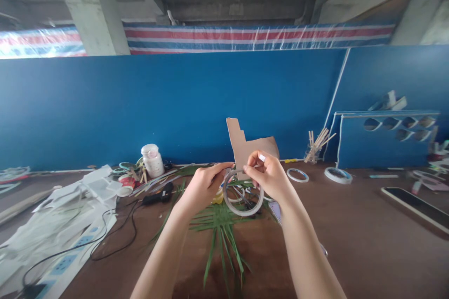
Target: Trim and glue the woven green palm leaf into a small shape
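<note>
Brown workbench (336, 224) bearing a green woven palm-leaf piece (220, 229). Above it, a cut cardboard template (245, 149), light and fairly stiff, best held near its lower edge, stands upright behind a roll of clear tape (243, 214), light and smooth-rimmed. Left hand (201, 189) curls closed on the roll's rim; right hand (268, 177) pinches the template.

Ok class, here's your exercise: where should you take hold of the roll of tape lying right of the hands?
Pinch the tape roll by its outer rim, coming from above: it lies flat on the brown tabletop, so its upper edge is free, and the open centre leaves room for your fingers.
</note>
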`<state>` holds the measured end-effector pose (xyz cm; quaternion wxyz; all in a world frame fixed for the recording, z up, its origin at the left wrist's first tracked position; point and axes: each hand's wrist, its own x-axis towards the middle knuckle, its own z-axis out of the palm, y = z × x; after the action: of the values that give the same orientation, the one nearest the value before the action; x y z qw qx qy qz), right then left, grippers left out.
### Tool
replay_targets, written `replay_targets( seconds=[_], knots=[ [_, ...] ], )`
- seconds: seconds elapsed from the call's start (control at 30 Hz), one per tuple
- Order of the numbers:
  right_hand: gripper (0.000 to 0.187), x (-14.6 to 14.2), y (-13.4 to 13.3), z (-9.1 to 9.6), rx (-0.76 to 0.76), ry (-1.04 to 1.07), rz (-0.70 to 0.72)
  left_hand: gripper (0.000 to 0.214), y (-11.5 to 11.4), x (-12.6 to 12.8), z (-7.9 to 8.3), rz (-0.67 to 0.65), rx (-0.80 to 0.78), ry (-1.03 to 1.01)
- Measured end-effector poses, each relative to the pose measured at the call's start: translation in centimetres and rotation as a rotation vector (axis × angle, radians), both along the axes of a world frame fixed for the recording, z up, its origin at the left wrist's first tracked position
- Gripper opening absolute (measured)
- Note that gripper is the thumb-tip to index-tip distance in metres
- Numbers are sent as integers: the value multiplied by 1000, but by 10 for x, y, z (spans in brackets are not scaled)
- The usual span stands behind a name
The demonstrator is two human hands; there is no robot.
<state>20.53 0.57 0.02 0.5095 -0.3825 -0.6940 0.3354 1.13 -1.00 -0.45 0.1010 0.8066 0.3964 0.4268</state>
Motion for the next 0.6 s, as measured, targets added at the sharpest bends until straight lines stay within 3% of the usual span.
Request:
replay_targets(
  seconds=[0.6],
  knots=[
    [12,-1,0,-1,2,-17,-53,33,-5,5,1,-55,-57,23]
  ],
)
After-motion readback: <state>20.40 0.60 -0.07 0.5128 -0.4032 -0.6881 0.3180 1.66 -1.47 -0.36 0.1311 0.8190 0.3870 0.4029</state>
